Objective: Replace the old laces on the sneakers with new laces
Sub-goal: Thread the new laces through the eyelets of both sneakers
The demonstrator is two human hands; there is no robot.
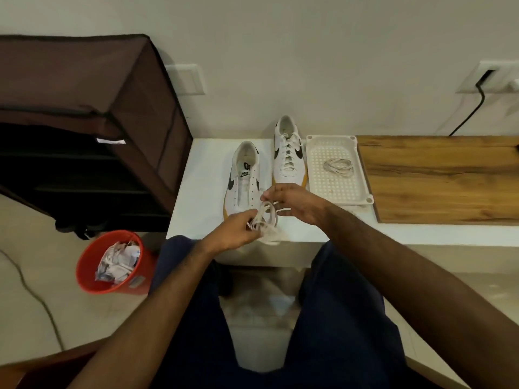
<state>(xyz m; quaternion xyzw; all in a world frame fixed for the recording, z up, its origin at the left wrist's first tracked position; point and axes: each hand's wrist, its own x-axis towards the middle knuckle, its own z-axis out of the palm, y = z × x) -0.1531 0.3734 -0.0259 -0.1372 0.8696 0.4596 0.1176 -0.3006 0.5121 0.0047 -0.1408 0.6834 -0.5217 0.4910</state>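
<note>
My left hand [234, 233] had its fingers [250, 220] curled round a loose bundle of flat white shoelace [265, 220], and my right hand [292, 203] pinched one strand of the same lace between thumb and fingertips, just above the bundle. Both hands worked over the near edge of the white desk [202, 175], right in front of the toe of the unlaced white leather sneaker with a black swoosh and yellow sole [244, 181].

I judged the main risk to be tangling: the coils hung loose in my left hand, and a hard pull with the right could have cinched them into a knot. A slack loop could also have slipped off the desk edge toward my lap. Whether this lace was old or new, I could not tell.

The second white sneaker [289, 153] stood beside the first, laced, and touched the white perforated plastic tray [362, 175], which held another coiled white lace [338, 165]. Right of the tray lay a wooden board [438, 175]. Left of the desk stood a brown fabric shoe rack [84, 122]; a red bin of crumpled paper [112, 262] sat on the pale floor. A black cable ran from a wall socket [488, 77].
</note>
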